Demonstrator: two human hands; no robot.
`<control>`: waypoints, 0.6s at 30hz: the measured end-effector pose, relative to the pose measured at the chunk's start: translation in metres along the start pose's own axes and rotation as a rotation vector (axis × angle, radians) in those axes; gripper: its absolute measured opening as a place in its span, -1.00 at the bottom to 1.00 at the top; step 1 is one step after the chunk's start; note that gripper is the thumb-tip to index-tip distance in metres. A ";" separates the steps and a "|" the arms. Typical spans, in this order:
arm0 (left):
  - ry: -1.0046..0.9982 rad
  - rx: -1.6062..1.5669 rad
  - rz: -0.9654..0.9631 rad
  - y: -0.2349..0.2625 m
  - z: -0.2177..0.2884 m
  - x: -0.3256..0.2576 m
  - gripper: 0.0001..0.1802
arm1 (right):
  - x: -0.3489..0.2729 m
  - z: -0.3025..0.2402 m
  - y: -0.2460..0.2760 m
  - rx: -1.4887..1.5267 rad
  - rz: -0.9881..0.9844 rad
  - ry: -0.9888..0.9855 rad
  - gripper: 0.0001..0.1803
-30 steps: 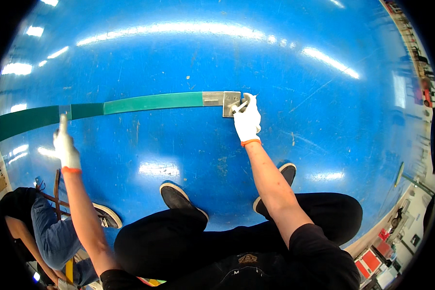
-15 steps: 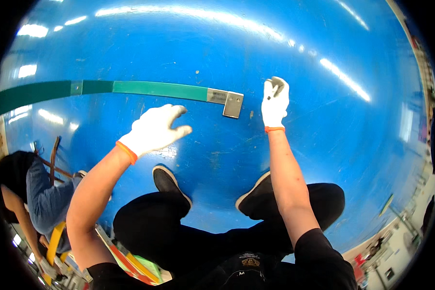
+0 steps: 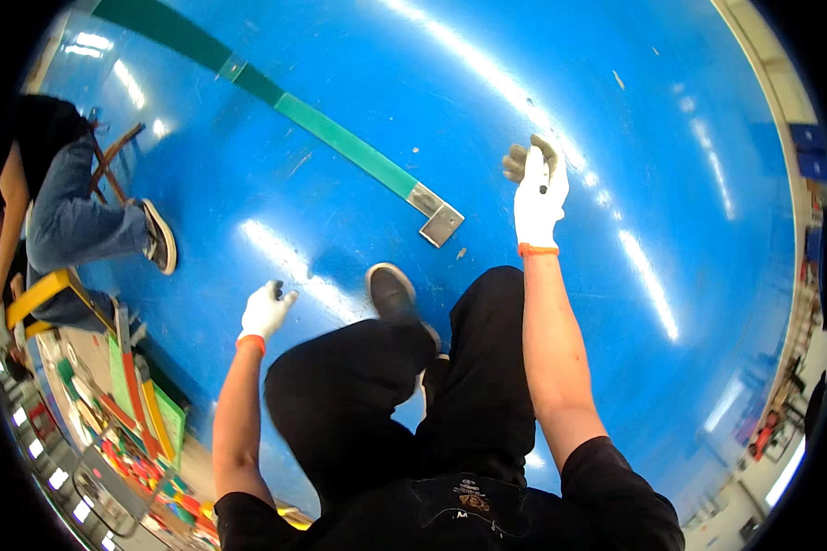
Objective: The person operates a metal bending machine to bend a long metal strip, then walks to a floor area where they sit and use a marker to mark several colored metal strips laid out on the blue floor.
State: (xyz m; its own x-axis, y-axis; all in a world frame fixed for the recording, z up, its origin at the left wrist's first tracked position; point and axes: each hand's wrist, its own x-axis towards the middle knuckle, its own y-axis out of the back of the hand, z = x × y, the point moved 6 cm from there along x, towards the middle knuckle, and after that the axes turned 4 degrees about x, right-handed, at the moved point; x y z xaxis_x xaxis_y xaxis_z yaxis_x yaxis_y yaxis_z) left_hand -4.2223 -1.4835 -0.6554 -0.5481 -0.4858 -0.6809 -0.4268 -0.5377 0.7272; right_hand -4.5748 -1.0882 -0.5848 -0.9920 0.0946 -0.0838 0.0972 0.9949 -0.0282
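My right hand [image 3: 538,197], in a white glove with grey fingertips and an orange cuff, is raised over the blue floor [image 3: 616,303], to the right of the metal bracket [image 3: 441,222]. I see it from the back with bent fingers, so its palm is hidden. The bracket caps a long green strip [image 3: 340,142] that runs to the upper left. My left hand [image 3: 266,310], gloved the same way, hovers low at my left knee with its fingers curled in. My black-trousered legs and one shoe [image 3: 390,292] lie between the hands.
Another person in jeans [image 3: 73,230] sits at the left on a wooden stool [image 3: 110,156], one shoe [image 3: 161,239] on the floor. A low bench with several coloured tools and parts [image 3: 133,413] stands at the lower left. Shelving lines the right edge.
The view has swung, so the strip now runs diagonally. My left hand has dropped from beside the strip to my knee and curled. My right hand has lifted away from the bracket.
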 end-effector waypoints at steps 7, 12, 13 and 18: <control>0.142 -0.129 -0.006 -0.079 0.025 -0.053 -0.34 | 0.021 -0.009 -0.050 -0.224 -0.264 -0.103 -0.65; 0.188 -0.216 0.115 -0.048 0.085 -0.082 -0.32 | 0.041 -0.013 -0.083 -0.481 -0.451 -0.126 -0.67; 0.192 -0.208 0.152 -0.039 0.096 -0.081 -0.31 | 0.048 -0.013 -0.092 -0.561 -0.516 0.004 -0.68; 0.153 -0.272 0.398 -0.028 0.166 -0.070 -0.23 | 0.076 0.034 -0.091 -0.608 -0.804 0.101 -0.70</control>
State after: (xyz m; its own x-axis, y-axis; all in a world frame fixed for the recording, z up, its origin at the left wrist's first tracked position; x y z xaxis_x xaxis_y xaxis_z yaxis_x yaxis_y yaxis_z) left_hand -4.2917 -1.3203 -0.6138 -0.5101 -0.7738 -0.3755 0.0078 -0.4407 0.8976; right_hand -4.6558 -1.1724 -0.6221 -0.7499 -0.6373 -0.1776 -0.6323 0.6115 0.4756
